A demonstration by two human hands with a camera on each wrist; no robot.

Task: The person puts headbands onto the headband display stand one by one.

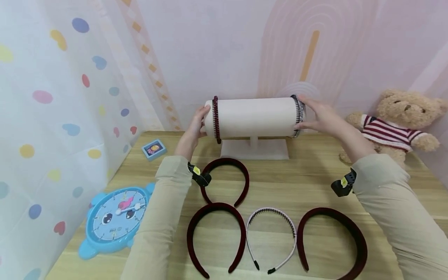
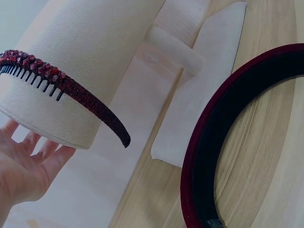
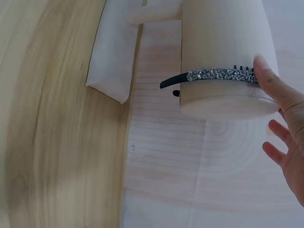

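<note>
A white cylindrical headband stand lies level on its post and flat base. My left hand rests at its left end, with fingers fairly straight against the end's rim. Beside it, a dark red beaded headband with comb teeth circles the cylinder. At the right end sits a silver glittery headband, also toothed. My right hand spans that end with thumb and forefinger spread apart, thumb tip right at the silver headband. Its other fingers spread loosely past the end in the right wrist view.
In front of the stand lie dark red padded headbands and a thin pale toothed headband. A blue toy clock and a small blue box are at left. A teddy bear sits at right.
</note>
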